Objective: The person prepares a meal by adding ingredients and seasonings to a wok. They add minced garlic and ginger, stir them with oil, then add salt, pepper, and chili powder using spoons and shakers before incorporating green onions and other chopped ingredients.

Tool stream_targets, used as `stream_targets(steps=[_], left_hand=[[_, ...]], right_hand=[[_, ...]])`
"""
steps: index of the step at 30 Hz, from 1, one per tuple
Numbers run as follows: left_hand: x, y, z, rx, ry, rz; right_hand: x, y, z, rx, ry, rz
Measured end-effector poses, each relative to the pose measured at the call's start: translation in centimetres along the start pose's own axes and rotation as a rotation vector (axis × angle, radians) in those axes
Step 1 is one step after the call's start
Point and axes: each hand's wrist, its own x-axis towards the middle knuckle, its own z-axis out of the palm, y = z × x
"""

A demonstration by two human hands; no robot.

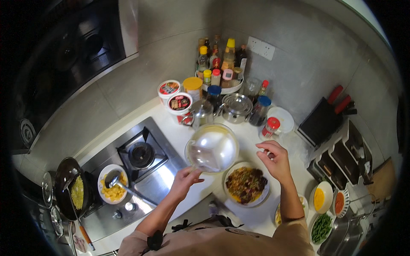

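Observation:
My left hand [186,181] grips the rim of a shiny round metal bowl [214,148], which is held tilted over the white counter. My right hand [274,158] is raised to the right of the bowl, its thumb and fingers curled but apart, holding nothing. Between and below the hands, a white plate [267,196] bears a mixed dish of browned food [246,185]. Just beyond my right hand is a red-lidded jar [271,125]. A glass teapot [202,112] stands behind the metal bowl. Part of a plate of food [302,204] shows beside my right forearm.
A gas hob [163,182] at left carries a wok [69,188] with yellow-green food and a bowl of yellow chunks [114,192] under a metal ladle. Bottles, tubs and jars line the back corner. On the right are a knife block [315,120], green beans [321,228] and small bowls.

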Motion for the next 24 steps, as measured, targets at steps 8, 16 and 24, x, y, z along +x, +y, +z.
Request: stream_targets(steps=[8, 16, 24], left_hand=[[15.1, -4.5, 8.4, 0.071, -0.072, -0.217], [20.0, -10.8, 10.0, 0.130, -0.042, -0.360], [19.8, -11.6, 11.3, 0.144, -0.164, -0.382]], right_hand=[[8.7, 9.8, -2.6, 0.210, 0.056, 0.119], [23.8, 19.0, 4.9, -0.103, 0.081, 0.074], [32.3, 22.3, 13.6, -0.279, 0.300, 0.079]])
